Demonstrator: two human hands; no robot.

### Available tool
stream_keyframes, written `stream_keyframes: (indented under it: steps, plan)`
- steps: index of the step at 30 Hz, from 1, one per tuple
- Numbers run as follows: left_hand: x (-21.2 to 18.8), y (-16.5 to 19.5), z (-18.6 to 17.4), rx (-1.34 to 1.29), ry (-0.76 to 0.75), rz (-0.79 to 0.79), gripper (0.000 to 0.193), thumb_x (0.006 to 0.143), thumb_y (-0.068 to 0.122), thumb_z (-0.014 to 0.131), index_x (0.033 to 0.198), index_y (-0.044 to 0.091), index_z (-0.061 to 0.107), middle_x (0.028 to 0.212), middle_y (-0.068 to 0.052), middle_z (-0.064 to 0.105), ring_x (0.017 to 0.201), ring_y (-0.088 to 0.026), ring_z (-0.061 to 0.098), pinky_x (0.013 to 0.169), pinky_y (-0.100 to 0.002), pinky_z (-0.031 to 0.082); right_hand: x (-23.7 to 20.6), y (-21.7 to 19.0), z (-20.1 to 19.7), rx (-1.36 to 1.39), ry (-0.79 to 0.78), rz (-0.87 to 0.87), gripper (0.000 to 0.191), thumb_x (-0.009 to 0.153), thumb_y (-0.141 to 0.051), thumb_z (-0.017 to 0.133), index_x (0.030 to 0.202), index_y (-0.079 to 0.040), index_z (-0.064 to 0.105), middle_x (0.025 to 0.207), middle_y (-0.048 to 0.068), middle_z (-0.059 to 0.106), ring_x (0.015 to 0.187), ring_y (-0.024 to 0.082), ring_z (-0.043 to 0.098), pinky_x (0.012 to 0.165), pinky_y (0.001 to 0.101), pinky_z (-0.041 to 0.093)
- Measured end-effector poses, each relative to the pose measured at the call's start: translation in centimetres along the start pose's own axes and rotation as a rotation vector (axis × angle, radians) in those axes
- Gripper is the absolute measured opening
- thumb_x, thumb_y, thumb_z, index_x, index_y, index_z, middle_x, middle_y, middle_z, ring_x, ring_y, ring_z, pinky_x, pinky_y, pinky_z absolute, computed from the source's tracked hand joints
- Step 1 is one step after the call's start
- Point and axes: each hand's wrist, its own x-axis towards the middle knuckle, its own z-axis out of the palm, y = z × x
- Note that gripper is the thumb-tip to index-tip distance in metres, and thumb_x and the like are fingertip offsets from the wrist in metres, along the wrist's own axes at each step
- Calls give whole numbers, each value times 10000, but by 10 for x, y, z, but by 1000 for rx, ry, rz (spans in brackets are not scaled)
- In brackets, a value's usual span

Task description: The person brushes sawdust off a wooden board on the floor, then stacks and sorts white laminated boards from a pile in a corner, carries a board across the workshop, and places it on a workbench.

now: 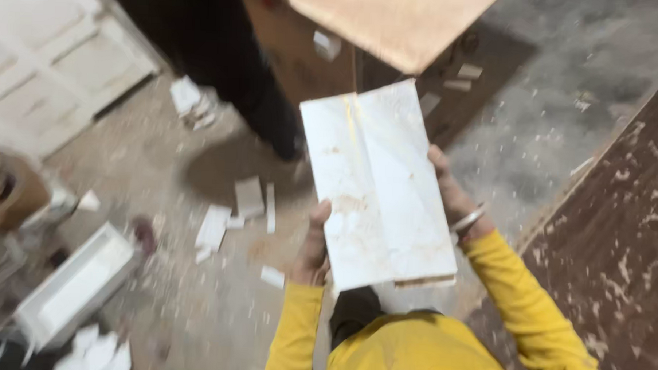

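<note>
You hold a white board (376, 183) up in front of you, both hands on it. Your left hand (314, 243) grips its left long edge near the lower corner, thumb on the face. Your right hand (449, 193) grips the right long edge, a metal bangle (468, 219) on that wrist. The board's face is streaked with rusty brown stains. Beyond it a tan tabletop (393, 23) juts in. Below lies a dusty floor (162, 157) with white offcuts (233, 214) scattered about. A dark, paint-flecked panel (623, 232) lies at your right. Your sleeves are yellow.
</note>
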Motion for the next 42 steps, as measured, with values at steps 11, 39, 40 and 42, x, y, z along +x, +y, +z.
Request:
stream_keyframes:
  steps: [11,39,40,42]
  plan:
    - [78,95,-15,-243,291,-16,790,854,523,673,1476,71,490,1369,-136,601,1198,-259,606,1020,-396,526,171,-50,56,-69,-157,173,1014,833,-754,529,1567,-68,389,1523,151,532,1328,266,569,1067,402,500]
    - [-161,210,-259,-29,694,628,842,942,573,580,1456,-86,479,1377,-232,566,1201,-302,582,1009,-397,495,332,226,335,-307,-526,481,921,908,-729,528,1518,-39,495,1415,107,620,1211,184,604,1030,297,485]
    - [-180,216,-264,-32,766,566,831,910,569,573,1464,-44,477,1387,-198,572,1207,-278,584,1005,-378,490,323,237,350,-242,-507,569,918,919,-726,520,1515,-29,497,1396,121,624,1197,198,606,1023,306,490]
    - [-200,266,-291,13,740,549,820,887,558,572,1468,-13,478,1394,-174,581,1222,-266,585,1009,-369,484,334,251,398,-207,-488,556,920,931,-719,511,1518,-11,495,1387,149,619,1183,219,602,1003,317,491]
